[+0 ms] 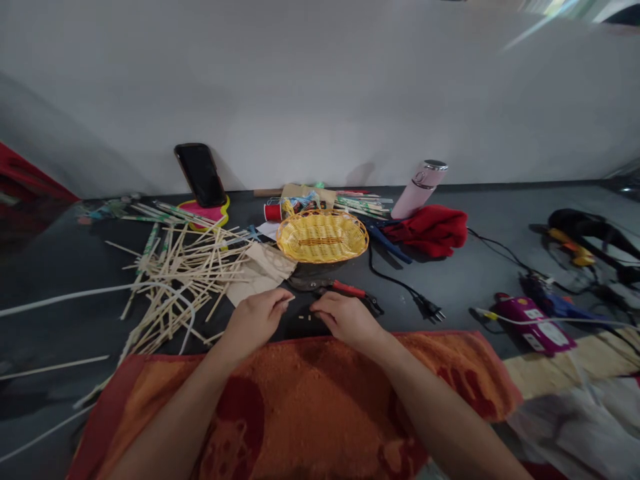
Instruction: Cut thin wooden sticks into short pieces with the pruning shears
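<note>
My left hand (257, 317) is closed in a pinch on a short pale wooden stick (289, 299), whose end shows past the fingertips. Just to the right, my right hand (346, 317) has its thumb and fingers pressed together near the tabletop. Whatever it pinches, if anything, is hidden. Tiny cut stick pieces (305, 317) lie on the dark table between the two hands. Right beyond the fingertips rests a cutting tool with a red handle (349, 289). Behind it stands an oval yellow woven basket (323, 248).
Loose thin sticks (195, 273) are piled at left, partly by brown paper (263, 270). A phone (201, 175) leans on the wall. A pink flask (419, 190), red cloth (430, 230), power plug (433, 310) and purple device (535, 323) are at right. An orange towel (310, 400) covers the near edge.
</note>
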A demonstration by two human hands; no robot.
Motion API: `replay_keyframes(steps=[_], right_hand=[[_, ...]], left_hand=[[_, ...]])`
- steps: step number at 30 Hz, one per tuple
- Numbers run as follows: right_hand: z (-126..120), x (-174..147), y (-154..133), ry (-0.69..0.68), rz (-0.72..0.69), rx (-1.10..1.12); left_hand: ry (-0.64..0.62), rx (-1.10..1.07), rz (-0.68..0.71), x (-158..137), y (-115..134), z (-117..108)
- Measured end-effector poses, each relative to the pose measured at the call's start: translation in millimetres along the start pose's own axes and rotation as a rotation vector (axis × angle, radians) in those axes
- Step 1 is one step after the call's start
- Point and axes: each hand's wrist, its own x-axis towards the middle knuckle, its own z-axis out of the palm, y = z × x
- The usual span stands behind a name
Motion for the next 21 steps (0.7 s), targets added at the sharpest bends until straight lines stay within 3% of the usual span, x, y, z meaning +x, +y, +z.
replay_keyframes(steps=[8, 12, 16, 21], right_hand=[[9.8, 0.5, -8.7, -0.080, 0.064, -0.155], [9.6, 1.8, -9.5, 0.051, 0.007, 0.009], [6.1, 2.9, -14.3, 0.236, -0.102, 0.182], [1.9, 3.4, -20.3, 0.322, -0.162, 0.223]], left_hand=[[0.001, -0.085, -0.018, 0.2, -2.3, 3.6], [-0.057, -0.261, -0.060, -0.6, 1.9, 2.8], [-0.194, -0.519, -0.093, -3.4, 14.2, -3.1], [-0.276, -0.707, -0.134, -6.3, 26.0, -9.6]])
